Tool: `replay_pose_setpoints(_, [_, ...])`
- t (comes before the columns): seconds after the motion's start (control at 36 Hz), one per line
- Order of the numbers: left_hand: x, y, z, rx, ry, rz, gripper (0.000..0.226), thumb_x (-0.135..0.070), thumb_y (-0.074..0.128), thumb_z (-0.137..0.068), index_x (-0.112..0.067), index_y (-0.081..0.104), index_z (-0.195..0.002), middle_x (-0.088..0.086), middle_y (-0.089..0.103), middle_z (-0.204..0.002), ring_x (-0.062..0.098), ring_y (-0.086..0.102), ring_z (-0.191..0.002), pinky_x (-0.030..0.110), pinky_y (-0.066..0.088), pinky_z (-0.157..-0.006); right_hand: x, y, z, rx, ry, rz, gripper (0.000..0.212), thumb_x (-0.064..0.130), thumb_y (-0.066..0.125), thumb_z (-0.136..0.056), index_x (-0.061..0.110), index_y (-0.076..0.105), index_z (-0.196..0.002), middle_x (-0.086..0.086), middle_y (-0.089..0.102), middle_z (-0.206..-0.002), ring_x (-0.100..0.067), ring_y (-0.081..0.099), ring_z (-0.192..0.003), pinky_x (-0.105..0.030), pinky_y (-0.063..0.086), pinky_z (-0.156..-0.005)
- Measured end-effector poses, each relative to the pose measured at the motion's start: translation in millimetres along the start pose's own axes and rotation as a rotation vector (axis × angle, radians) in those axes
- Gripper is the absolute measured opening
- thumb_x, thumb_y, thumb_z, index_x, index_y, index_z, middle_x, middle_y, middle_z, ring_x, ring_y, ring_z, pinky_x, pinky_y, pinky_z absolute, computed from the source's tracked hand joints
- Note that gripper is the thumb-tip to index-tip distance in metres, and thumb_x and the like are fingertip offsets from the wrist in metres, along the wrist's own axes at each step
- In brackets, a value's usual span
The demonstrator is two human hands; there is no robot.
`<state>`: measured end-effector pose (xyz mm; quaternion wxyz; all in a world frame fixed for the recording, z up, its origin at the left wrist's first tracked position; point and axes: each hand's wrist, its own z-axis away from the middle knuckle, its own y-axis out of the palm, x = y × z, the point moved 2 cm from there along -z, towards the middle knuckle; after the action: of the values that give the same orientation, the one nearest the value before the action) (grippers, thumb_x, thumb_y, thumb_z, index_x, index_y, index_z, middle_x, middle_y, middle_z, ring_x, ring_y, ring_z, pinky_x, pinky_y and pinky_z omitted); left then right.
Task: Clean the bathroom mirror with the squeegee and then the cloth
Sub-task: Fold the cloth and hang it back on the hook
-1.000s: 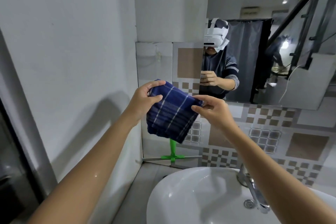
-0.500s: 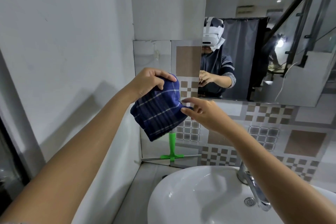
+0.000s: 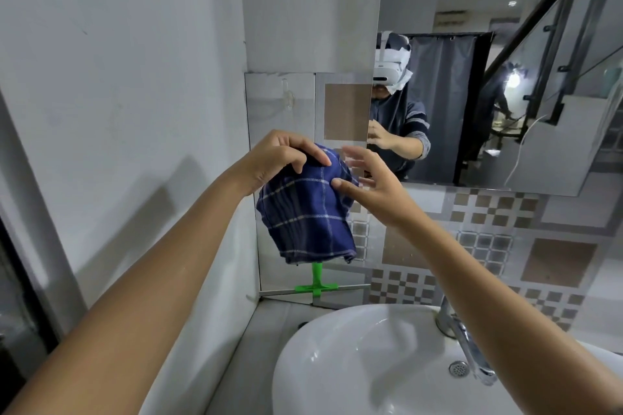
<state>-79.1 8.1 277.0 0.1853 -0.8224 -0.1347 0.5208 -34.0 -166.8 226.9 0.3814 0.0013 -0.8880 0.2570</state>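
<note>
A dark blue checked cloth (image 3: 306, 212) hangs bunched from my left hand (image 3: 279, 158), which grips its top edge in front of the tiled wall. My right hand (image 3: 367, 185) is just to the right of the cloth with fingers spread and blurred, the thumb touching the cloth's side. The mirror (image 3: 505, 44) fills the upper right and reflects a person wearing a headset. The green squeegee (image 3: 316, 283) leans against the wall on the ledge below the cloth, its handle partly hidden behind the cloth.
A white basin (image 3: 354, 364) sits below, with a chrome tap (image 3: 468, 347) at its right. A grey ledge (image 3: 269, 330) runs left of the basin. White wall on the left; patterned tiles (image 3: 488, 229) under the mirror.
My left hand has gathered the cloth and lifted it higher. My right hand has let go of its corner and opened its fingers beside it.
</note>
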Motion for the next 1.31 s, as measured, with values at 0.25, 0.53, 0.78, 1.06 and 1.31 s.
replay_pose_setpoints(0.25, [18.1,1.3,15.6,0.007,0.027,0.092,0.035,-0.002,0.048,-0.059,-0.023,0.073,-0.070,0.004,0.069,-0.078,0.017,0.058,-0.078,0.025,0.048,-0.074,4.1,-0.1,-2.8,0.125,0.023,-0.272,0.021,0.014,0.065,-0.081,0.024,0.065,-0.100,-0.004,0.069,-0.091,-0.014,0.066,-0.085,-0.028,0.056,-0.080])
replay_pose_setpoints(0.53, [90.5,50.5,49.4,-0.100,-0.029,0.337,0.022,0.005,0.065,-0.078,-0.009,0.065,-0.095,0.000,0.069,-0.098,0.015,0.067,-0.094,0.023,0.053,-0.081,2.1,-17.8,-7.5,0.002,0.016,-0.053,0.023,0.009,0.060,-0.087,0.020,0.065,-0.106,0.010,0.065,-0.100,-0.009,0.062,-0.096,-0.022,0.050,-0.089])
replay_pose_setpoints(0.78, [89.2,48.9,35.1,-0.202,-0.001,0.298,0.017,-0.010,0.065,-0.082,-0.019,0.067,-0.096,-0.002,0.066,-0.102,0.016,0.066,-0.088,0.025,0.053,-0.080,-4.2,-34.8,-17.8,-0.010,-0.013,0.181,0.018,0.014,0.063,-0.086,0.023,0.069,-0.101,-0.001,0.065,-0.106,-0.013,0.059,-0.103,-0.028,0.043,-0.098])
replay_pose_setpoints(1.06, [79.9,2.6,5.4,-0.243,-0.041,0.117,0.026,-0.010,0.073,-0.077,-0.021,0.065,-0.100,0.006,0.062,-0.110,0.023,0.065,-0.094,0.040,0.053,-0.089,0.7,-28.1,-68.0,-0.051,-0.105,0.456,0.017,0.026,0.060,-0.087,0.032,0.070,-0.100,0.010,0.056,-0.088,-0.010,0.051,-0.089,-0.037,0.047,-0.086])
replay_pose_setpoints(1.31, [23.5,-76.6,-85.4,-0.788,0.239,-0.427,0.035,0.010,0.052,-0.084,-0.010,0.065,-0.109,0.001,0.047,-0.101,0.004,0.045,-0.084,-0.005,0.031,-0.076,40.7,-14.9,-164.9,-0.374,-0.237,0.635,0.026,0.028,0.050,-0.094,0.028,0.063,-0.116,0.003,0.046,-0.089,-0.016,0.047,-0.077,-0.030,0.038,-0.059])
